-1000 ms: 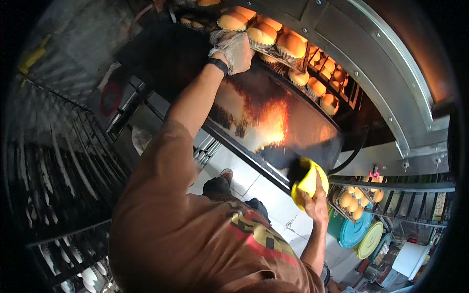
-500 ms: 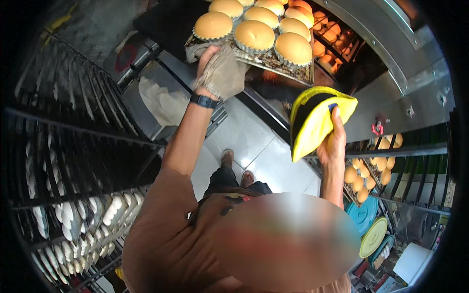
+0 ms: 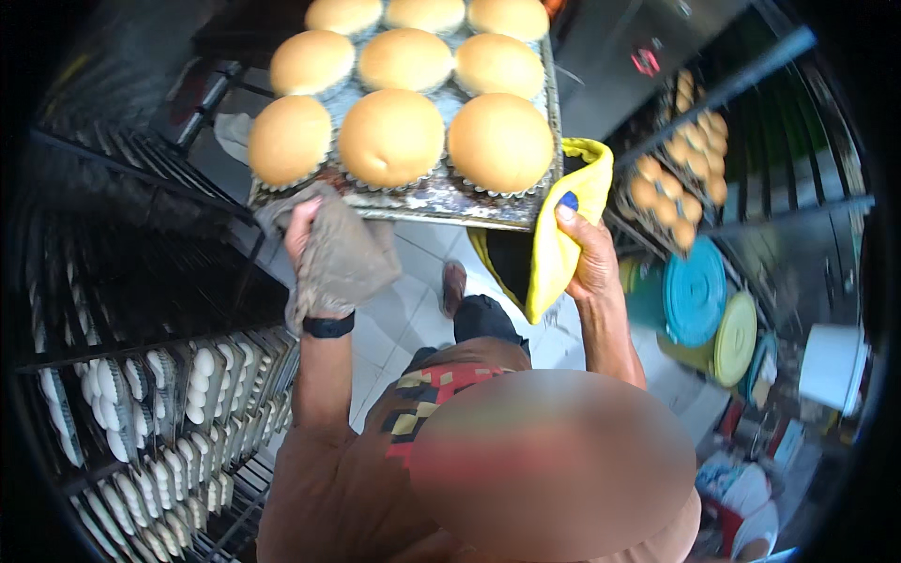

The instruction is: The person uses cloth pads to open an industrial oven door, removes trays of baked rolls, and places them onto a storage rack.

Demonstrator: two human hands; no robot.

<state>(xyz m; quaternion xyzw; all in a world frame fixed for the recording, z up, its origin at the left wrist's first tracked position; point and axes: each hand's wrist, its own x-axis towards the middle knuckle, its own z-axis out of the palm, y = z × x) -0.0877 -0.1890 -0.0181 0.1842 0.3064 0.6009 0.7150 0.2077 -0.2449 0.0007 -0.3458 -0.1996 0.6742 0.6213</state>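
A dark, worn baking tray point(image 3: 441, 214) spans the space between my two hands. Golden round buns point(image 3: 389, 141) in fluted metal moulds stand on it in rows. My left hand point(image 3: 302, 230) is closed on the tray's near left corner through a grey-brown cloth point(image 3: 345, 255). At the near right corner, my right hand point(image 3: 593, 253) grips the tray edge through a folded yellow and black cloth pad point(image 3: 554, 263), thumb on top. The fingers under the tray and cloths are hidden.
To the left stands a dark rack with trays of pale dough pieces point(image 3: 202, 385). Baked buns point(image 3: 657, 192) fill trays in a rack on the right. Below that rack are a blue-lidded tub point(image 3: 694, 291), a yellow-green lid point(image 3: 735, 338) and a white container point(image 3: 833, 366). A metal panel carries a red knob point(image 3: 646, 61).
The tray has come away from the lit oven, toward me and left, and turned square to me. My right hand has brought the yellow pad onto the tray's right corner. My body has turned.
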